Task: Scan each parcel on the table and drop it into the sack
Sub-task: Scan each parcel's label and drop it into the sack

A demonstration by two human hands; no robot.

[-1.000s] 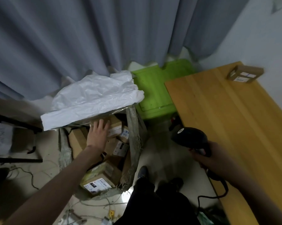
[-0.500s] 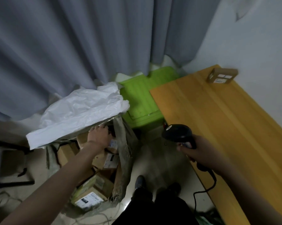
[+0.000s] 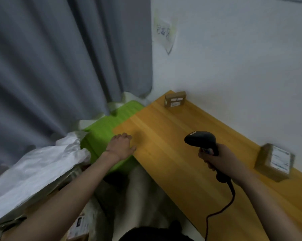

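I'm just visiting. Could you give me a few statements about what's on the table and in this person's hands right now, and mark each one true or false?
1. The right hand grips a black scanner. True.
2. The left hand holds a parcel. False: it holds nothing, at the table edge.
3. Two parcels lie on the table. True: the far parcel and the near parcel.
4. The green bin sits on the table. False: it stands beside it.

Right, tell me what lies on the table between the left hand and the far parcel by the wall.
Nothing: in the head view only bare wood of the table runs from the left hand to the far parcel.
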